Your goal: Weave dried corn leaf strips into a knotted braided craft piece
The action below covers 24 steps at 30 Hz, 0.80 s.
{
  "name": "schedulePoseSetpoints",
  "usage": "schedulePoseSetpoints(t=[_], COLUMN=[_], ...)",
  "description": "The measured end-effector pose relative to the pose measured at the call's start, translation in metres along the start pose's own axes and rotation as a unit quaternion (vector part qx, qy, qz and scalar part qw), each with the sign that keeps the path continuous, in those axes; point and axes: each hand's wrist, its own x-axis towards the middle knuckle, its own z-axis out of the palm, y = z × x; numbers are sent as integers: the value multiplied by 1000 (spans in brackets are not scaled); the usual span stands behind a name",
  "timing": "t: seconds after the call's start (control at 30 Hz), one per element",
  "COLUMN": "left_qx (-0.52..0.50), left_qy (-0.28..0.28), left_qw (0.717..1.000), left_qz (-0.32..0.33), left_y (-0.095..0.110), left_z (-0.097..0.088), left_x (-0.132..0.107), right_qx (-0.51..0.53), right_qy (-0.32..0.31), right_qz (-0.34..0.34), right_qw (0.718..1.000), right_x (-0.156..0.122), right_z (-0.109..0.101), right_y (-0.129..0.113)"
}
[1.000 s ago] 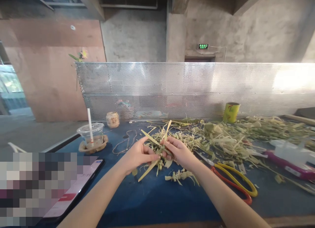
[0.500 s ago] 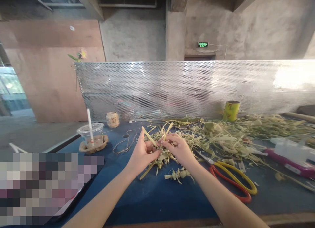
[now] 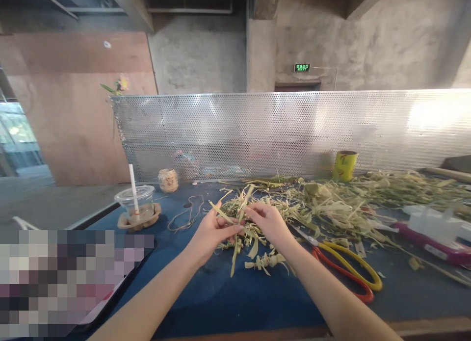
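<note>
While the head view is taking in the scissors [image 3: 319, 246]: the work is sitting to their left, over the loose scraps [image 3: 283, 202].
Left hand [image 3: 209, 231]: it is pinching the leaf strips [image 3: 246, 198] between thumb and fingers, well left of the scissors.
Right hand [image 3: 270, 223]: it is grasping the same strips by the fingertips, between the other hand and the scissors.
Leaf strips: they are crossing left of the scissors, one end slanting up-left, one standing up, one hanging below the fingers; whether this is one folded length, the fingers are hiding.
Knotted piece [image 3: 265, 262]: it is lying untouched on the table top [image 3: 221, 306], left of the scissors' handles.
Crossing: the step in hand is seemingly folding or wrapping one strip over another.
Upright end: the next move is probably calling for a firm left-hand pinch while the right fingertips are guiding this end gently, as thin leaf could be splitting.
</note>
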Motion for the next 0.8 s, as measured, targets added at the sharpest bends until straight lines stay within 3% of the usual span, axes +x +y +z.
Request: schedulePoseSetpoints(t=[0.07,0.17,0.23,0.3,0.4,0.5,0.57,0.7,0.8], left_qx=[-17,-32,-55,-85,-106,-98,-95,-72,-25], left_qy=[8,22,35,50,60,53,49,48,28], left_qw=[1000,999,998,995,993,994,994,996,997], left_qz=[-6,-2,2,1,-4,-1,7,34,62], left_y=[1,3,3,2,0,0,0,1,2], left_z=[-3,-8,-10,-12,-14,-15,-15,-13,-12], left_x=[0,1,2,3,4,4,3,3,2], right_qx=[-52,-143,-218,-288,-342,-352,-326,-208,-179], right_qy=[48,113,68,3,-38,-71,-77,-1,-49], right_qz=[-30,-200,-321,-389,-425,-436,-419,-266,-146], right_qw=[997,963,919,875,837,825,844,941,972], right_x=[-1,-7,-13,-16,-18,-18,-18,-14,-9], right_z=[-3,-6,-7,-5,-3,-1,0,3,4], right_y=[-1,-6,-9,-9,-7,-4,-3,2,4])
